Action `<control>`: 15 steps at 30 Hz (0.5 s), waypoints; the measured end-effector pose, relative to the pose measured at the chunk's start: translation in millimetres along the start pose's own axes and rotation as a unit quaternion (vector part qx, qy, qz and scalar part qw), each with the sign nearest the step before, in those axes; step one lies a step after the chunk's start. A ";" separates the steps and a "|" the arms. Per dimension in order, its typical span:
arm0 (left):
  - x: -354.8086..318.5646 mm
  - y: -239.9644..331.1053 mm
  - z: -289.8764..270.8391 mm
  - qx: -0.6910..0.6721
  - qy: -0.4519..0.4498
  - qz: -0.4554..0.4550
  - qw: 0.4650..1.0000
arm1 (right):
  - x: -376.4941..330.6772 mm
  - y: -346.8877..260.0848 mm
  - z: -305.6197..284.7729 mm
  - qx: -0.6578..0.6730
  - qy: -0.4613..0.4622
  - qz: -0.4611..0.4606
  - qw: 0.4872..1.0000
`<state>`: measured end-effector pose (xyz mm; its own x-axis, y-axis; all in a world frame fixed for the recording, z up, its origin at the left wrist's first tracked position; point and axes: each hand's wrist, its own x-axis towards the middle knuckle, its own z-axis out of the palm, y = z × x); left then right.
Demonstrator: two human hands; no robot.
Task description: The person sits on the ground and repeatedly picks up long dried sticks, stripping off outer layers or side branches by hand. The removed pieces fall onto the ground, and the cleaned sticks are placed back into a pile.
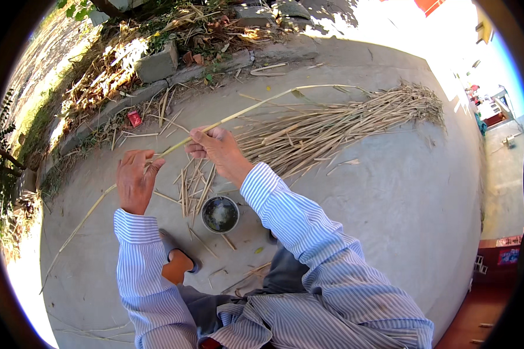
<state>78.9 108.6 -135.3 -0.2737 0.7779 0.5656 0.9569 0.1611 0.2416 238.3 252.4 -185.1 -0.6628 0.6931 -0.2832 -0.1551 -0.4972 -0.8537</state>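
A long pale plant stalk [244, 111] runs across in front of me, its thin end drooping to the lower left and its other end reaching over the pile to the right. My left hand [135, 181] pinches it between thumb and fingers. A short way to the right, my right hand [220, 150] grips the same stalk with thumb and curled fingers. Beyond my right hand lies a big heap of dry stalks [326, 132], bushy at its far right end. Several short cut pieces [197, 189] are scattered below my hands.
A round bowl [220, 214] with dark liquid stands on the concrete floor [390, 192] near my foot [179, 262]. Concrete blocks [158, 63] and dry leaves edge the floor at the upper left, by a small red packet [134, 118]. A reddish-brown piece of furniture [492, 291] stands at right.
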 end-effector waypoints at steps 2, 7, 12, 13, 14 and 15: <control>-8.1 0.2 14.1 -0.002 -0.097 0.003 0.995 | -3.3 -1.4 1.7 -0.004 -0.004 0.019 1.000; -40.4 -79.3 -15.8 0.105 -0.148 -0.069 0.981 | 15.0 -28.9 -43.8 0.011 0.106 -0.025 0.994; -37.4 -46.1 -15.4 0.073 -0.138 -0.025 0.987 | 8.8 -28.4 -35.9 -0.050 0.093 -0.056 0.993; -30.6 -32.0 -11.4 0.030 -0.114 -0.008 0.993 | 4.8 -19.7 -20.4 -0.057 0.056 -0.055 0.995; -21.7 -14.9 -1.6 -0.018 -0.091 0.009 0.996 | -1.4 -11.2 -4.6 -0.075 0.033 -0.055 0.995; -14.5 -1.5 10.0 -0.073 -0.068 0.031 0.994 | -8.5 -3.7 8.5 -0.094 0.018 -0.057 0.994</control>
<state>82.4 103.1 -151.8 -0.1886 0.8603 0.4735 0.9445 0.0268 0.3274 238.4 243.9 -175.8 -0.6221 0.7590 -0.1922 -0.0855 -0.3098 -0.9469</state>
